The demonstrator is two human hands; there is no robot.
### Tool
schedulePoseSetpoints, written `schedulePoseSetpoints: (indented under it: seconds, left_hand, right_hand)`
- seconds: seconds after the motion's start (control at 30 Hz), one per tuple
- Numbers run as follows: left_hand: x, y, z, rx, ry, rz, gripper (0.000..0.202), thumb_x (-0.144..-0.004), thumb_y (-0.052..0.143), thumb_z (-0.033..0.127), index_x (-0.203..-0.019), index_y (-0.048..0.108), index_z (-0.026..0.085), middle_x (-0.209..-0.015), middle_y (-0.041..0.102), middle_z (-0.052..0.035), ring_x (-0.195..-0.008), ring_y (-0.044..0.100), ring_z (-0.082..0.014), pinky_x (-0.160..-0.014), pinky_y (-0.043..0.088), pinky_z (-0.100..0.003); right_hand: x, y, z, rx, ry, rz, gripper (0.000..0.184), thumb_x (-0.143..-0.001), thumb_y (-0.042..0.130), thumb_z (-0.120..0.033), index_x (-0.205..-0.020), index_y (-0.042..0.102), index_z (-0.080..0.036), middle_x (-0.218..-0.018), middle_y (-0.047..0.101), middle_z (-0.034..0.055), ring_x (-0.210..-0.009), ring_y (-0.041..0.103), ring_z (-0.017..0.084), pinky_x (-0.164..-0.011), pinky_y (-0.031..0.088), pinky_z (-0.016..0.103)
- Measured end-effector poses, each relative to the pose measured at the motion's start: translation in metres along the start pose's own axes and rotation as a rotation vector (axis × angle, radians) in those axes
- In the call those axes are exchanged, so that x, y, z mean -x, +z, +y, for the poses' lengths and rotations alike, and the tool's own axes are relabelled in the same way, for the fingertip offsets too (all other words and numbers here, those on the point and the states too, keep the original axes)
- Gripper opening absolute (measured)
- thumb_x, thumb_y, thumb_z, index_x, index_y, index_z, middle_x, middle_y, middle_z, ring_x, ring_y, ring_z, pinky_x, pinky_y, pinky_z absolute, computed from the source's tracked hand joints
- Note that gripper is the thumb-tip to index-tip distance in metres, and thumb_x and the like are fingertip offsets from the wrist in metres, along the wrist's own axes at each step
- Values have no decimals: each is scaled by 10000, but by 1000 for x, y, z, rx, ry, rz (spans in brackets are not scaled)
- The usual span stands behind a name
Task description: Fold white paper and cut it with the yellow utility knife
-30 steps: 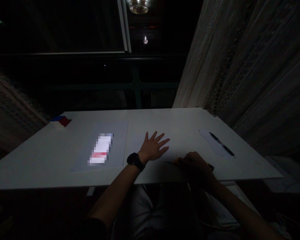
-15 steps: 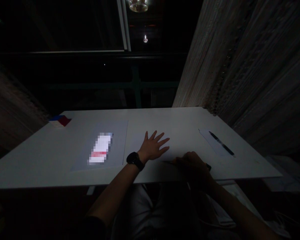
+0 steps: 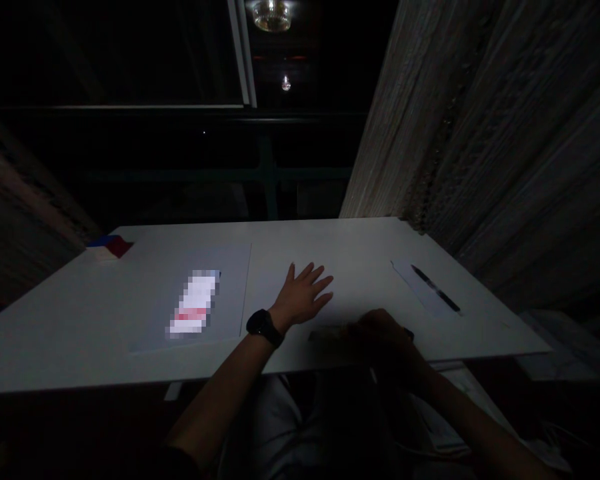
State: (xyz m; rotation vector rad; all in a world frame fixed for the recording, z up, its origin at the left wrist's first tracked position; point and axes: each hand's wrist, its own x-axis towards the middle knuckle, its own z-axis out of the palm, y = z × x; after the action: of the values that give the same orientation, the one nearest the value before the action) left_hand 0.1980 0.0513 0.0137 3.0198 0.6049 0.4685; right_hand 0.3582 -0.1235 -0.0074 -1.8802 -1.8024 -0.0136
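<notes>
My left hand (image 3: 300, 297) lies flat on the white table (image 3: 300, 233), its fingers spread and a black watch (image 3: 264, 325) round the wrist. Close beside it, near the front edge, my right hand (image 3: 377, 333) is closed round a dark knife-like tool (image 3: 327, 334). A flat, blade-like end of it points left, below my left palm, and its dark butt shows past the right side of the hand. Deep shadow hides the grip and the tool's exact kind.
A lit phone (image 3: 196, 301), its screen blurred, rests on a white sheet (image 3: 233, 293) at left. Behind it sits a blue, red and white cube (image 3: 111, 248). At right a black pen (image 3: 435, 288) lies on a paper strip (image 3: 417, 287). Curtains (image 3: 405, 120) hang beyond the table.
The tool in my right hand has turned, showing a broader face where a thin tip showed before. My left hand stays flat. The view has shifted slightly.
</notes>
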Motion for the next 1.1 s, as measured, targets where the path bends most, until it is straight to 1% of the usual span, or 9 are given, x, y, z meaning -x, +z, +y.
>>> schedulePoseSetpoints:
  seconds: [0.1, 0.2, 0.27, 0.33, 0.43, 0.6, 0.93, 1.03, 1.1]
  left_hand:
    - [3, -10, 5, 2, -23, 51, 477, -941, 276, 464, -1330, 433, 238, -1417, 406, -93, -1360, 248, -269, -1096, 130, -547]
    - [16, -15, 11, 35, 52, -42, 603, -854, 408, 590, -1358, 389, 259, -1424, 387, -116, -1345, 271, -314, -1063, 209, -563]
    - [27, -15, 15, 54, 122, -103, 709, -781, 495, 640, -1379, 346, 289, -1450, 344, -117, -1345, 267, -330, -1051, 231, -567]
    - [36, -13, 18, 55, 140, -138, 683, -798, 523, 585, -1386, 331, 295, -1457, 330, -124, -1338, 290, -322, -1049, 250, -552]
    - [41, -10, 20, 45, 139, -134, 587, -839, 516, 506, -1361, 377, 277, -1424, 384, -129, -1308, 355, -305, -1049, 283, -520]
    - [41, -5, 21, 9, 170, -80, 475, -857, 533, 419, -1298, 453, 264, -1383, 449, -99, -1259, 433, -271, -1038, 345, -468]
    - [43, -6, 26, -38, 246, -54, 289, -917, 448, 239, -1195, 517, 206, -1241, 581, -91, -1181, 517, -239, -990, 412, -402]
    - [43, -8, 28, 28, 146, -60, 264, -924, 391, 186, -1146, 534, 193, -1064, 663, -76, -954, 636, -204, -802, 498, -324]
    - [42, -10, 29, 134, 8, -12, 251, -935, 361, 219, -1064, 573, 192, -895, 691, -55, -765, 658, -181, -659, 489, -277]
  right_hand:
    - [2, -22, 12, 46, 47, 81, 259, -866, 463, -347, -974, 663, -222, -936, 639, 100, -880, 562, 231, -741, 450, 349]
    - [3, -48, 32, 223, 191, 170, 326, -878, 435, -342, -1064, 637, -166, -981, 625, 132, -934, 546, 248, -806, 429, 369]
    - [-2, -62, 46, 393, 361, 156, 366, -883, 411, -362, -1066, 648, -151, -944, 619, 138, -879, 556, 245, -744, 430, 348]
    - [-12, -70, 58, 528, 507, 128, 404, -883, 394, -393, -1040, 671, -144, -888, 611, 144, -832, 562, 248, -666, 417, 333]
    - [-31, -70, 70, 621, 598, 92, 435, -889, 372, -404, -977, 699, -130, -862, 599, 166, -831, 566, 269, -608, 398, 329]
    - [-48, -52, 77, 698, 589, 70, 428, -895, 383, -381, -981, 692, -98, -898, 597, 199, -871, 562, 307, -603, 410, 345]
    - [-42, -39, 87, 733, 525, 49, 420, -913, 354, -340, -964, 671, -68, -921, 599, 230, -860, 554, 310, -620, 427, 374]
    - [-42, -41, 81, 744, 505, 98, 416, -911, 357, -331, -988, 651, -47, -915, 599, 228, -877, 551, 320, -654, 427, 386]
    - [-43, -41, 74, 703, 459, 148, 405, -907, 369, -328, -1032, 636, -50, -934, 603, 220, -916, 546, 323, -709, 430, 400]
